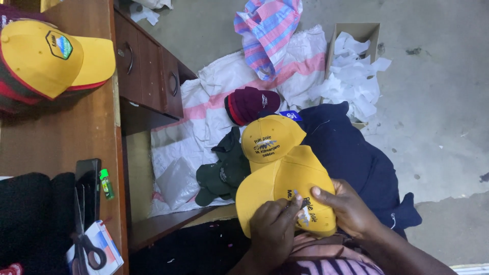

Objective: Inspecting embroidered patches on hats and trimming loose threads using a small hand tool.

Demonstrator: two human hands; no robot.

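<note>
yellow cap (285, 186) | embroidered front up, brim left | in lap | small tool, perhaps, at stitching

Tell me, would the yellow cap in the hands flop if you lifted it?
The cap would probably keep its dome: the front panel stands rounded under the right hand. Its brim looks stiff and evenly curved. It is likely light, since the left hand only pinches at it.

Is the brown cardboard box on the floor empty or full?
Full: the brown cardboard box brims with crumpled white paper scraps, spilling out.
</note>
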